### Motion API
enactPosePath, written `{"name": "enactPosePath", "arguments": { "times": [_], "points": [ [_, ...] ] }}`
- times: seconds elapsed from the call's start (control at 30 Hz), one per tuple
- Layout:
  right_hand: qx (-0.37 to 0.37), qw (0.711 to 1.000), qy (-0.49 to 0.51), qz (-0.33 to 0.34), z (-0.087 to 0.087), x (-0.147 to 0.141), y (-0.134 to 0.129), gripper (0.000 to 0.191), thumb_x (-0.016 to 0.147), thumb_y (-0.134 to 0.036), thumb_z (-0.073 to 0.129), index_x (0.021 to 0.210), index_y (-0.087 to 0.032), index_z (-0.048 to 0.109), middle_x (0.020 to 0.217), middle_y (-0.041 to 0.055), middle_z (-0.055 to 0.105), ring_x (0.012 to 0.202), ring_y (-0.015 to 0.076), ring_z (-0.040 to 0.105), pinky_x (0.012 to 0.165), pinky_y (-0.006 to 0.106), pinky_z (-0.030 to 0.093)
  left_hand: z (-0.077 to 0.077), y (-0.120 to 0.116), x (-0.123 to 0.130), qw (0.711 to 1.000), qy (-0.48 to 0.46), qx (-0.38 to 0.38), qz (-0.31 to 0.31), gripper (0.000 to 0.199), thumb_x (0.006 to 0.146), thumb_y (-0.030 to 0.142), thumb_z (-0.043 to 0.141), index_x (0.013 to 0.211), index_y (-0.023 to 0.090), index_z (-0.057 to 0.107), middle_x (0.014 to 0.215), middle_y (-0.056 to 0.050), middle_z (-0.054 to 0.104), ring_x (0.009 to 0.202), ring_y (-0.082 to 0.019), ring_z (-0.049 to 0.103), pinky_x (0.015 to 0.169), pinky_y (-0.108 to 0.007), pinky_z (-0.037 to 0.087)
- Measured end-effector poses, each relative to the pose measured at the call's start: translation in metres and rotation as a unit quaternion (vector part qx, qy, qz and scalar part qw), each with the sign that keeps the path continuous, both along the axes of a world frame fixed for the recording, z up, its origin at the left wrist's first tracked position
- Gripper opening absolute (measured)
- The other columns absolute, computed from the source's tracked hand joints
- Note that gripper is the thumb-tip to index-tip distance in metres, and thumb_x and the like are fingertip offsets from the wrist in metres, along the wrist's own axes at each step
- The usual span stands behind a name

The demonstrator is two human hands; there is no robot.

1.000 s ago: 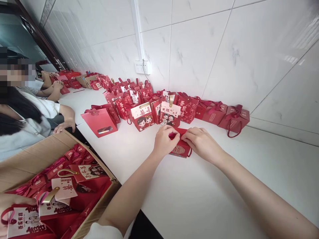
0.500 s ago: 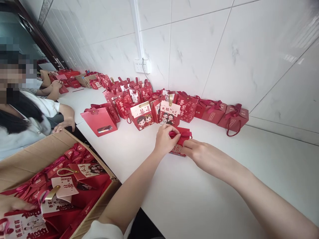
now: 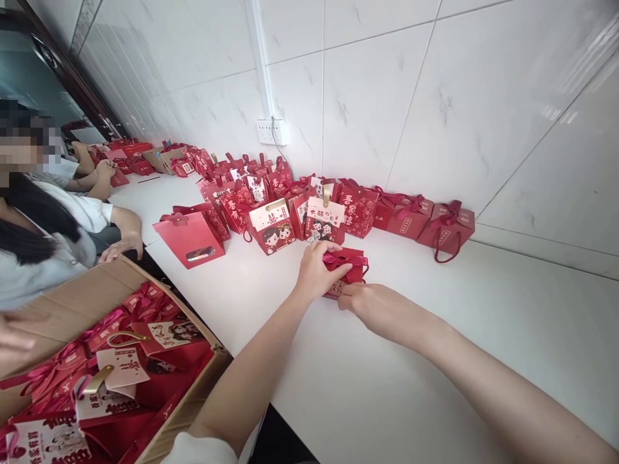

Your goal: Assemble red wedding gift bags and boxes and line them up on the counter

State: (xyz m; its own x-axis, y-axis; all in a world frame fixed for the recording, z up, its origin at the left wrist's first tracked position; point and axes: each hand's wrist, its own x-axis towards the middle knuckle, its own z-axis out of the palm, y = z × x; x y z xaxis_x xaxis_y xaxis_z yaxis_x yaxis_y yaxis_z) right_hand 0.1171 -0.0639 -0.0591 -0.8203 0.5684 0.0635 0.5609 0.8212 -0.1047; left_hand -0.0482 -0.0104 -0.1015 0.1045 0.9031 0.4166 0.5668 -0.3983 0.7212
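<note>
A small red gift box (image 3: 355,256) with a gold-patterned front stands on the white table, a dark red ribbon (image 3: 356,261) across its upper part and a cord handle at its right side. My left hand (image 3: 316,267) is closed on the box's upper left, thumb over the ribbon and fingers behind. Against the lower front are the curled fingers of my right hand (image 3: 370,303); whatever they pinch is hidden. Just behind stand a pink-and-red box with a cartoon couple (image 3: 325,219) and another with two cartoon faces (image 3: 273,229).
Red gift boxes line the tiled wall, including a ribboned one (image 3: 447,229) at right and a plain windowed one (image 3: 189,238) at left. A cardboard carton (image 3: 72,303) full of boxes stands lower left. Co-workers sit at left, one hand (image 3: 14,338) over the carton. A socket (image 3: 271,131) is on the wall.
My right hand has moved down and left along the box's front. My left thumb now lies lower across the ribbon. The co-worker's hand has lifted from the boxes in the carton.
</note>
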Motion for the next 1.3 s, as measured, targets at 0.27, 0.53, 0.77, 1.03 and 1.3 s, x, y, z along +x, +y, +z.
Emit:
{"name": "enactPosePath", "arguments": {
  "times": [0.27,0.53,0.77,1.03,1.3],
  "points": [
    [0.001,0.967,0.249,-0.046,0.011,0.034,0.036,0.026,0.095,-0.022,0.043,0.113,-0.025,0.061,0.111,0.0056,0.065,0.101,0.0222,0.059,0.087,0.038,0.047,0.008,0.000,-0.015,0.964,-0.072,-0.089,-0.239,0.083,0.067,0.037,0.078,0.139,0.029,0.036,0.137,-0.011,0.043,0.128,-0.027,0.043,0.106,-0.040,0.038],
    [-0.076,0.943,0.318,-0.060,-0.024,0.023,0.058,0.050,0.088,-0.043,0.058,0.134,-0.028,0.045,0.140,0.0067,0.046,0.129,0.0263,0.042,0.105,0.044,0.039,0.024,0.006,-0.041,0.968,-0.139,-0.134,-0.158,0.050,0.081,0.049,0.061,0.123,0.026,0.051,0.129,-0.008,0.053,0.121,-0.023,0.049,0.105,-0.041,0.036],
    [-0.089,0.966,0.238,-0.057,-0.018,0.020,0.049,0.067,0.085,-0.057,0.056,0.142,-0.029,0.036,0.145,0.0088,0.042,0.133,0.0314,0.038,0.111,0.060,0.020,0.030,0.008,-0.062,0.968,0.001,-0.214,-0.128,0.046,0.079,0.059,0.054,0.069,0.015,0.063,0.072,-0.003,0.063,0.075,-0.016,0.058,0.073,-0.028,0.044],
    [0.011,0.991,0.116,-0.072,-0.037,0.009,0.041,0.073,0.092,-0.055,0.041,0.151,-0.018,0.017,0.154,0.0122,0.024,0.140,0.0278,0.026,0.112,0.060,0.011,0.018,0.006,-0.059,0.944,0.006,-0.272,-0.187,0.041,0.075,0.057,0.062,0.073,0.016,0.064,0.072,-0.001,0.064,0.068,-0.014,0.056,0.066,-0.027,0.044],
    [0.037,0.977,0.147,-0.149,-0.043,-0.009,0.043,0.084,0.090,-0.068,0.030,0.149,-0.009,0.022,0.150,0.0185,0.028,0.140,0.0315,0.025,0.110,0.062,-0.010,-0.003,0.016,-0.051,0.973,-0.095,-0.196,-0.071,0.033,0.079,0.044,0.062,0.099,0.017,0.061,0.100,-0.006,0.064,0.089,-0.016,0.059,0.084,-0.031,0.046]
  ]
}}
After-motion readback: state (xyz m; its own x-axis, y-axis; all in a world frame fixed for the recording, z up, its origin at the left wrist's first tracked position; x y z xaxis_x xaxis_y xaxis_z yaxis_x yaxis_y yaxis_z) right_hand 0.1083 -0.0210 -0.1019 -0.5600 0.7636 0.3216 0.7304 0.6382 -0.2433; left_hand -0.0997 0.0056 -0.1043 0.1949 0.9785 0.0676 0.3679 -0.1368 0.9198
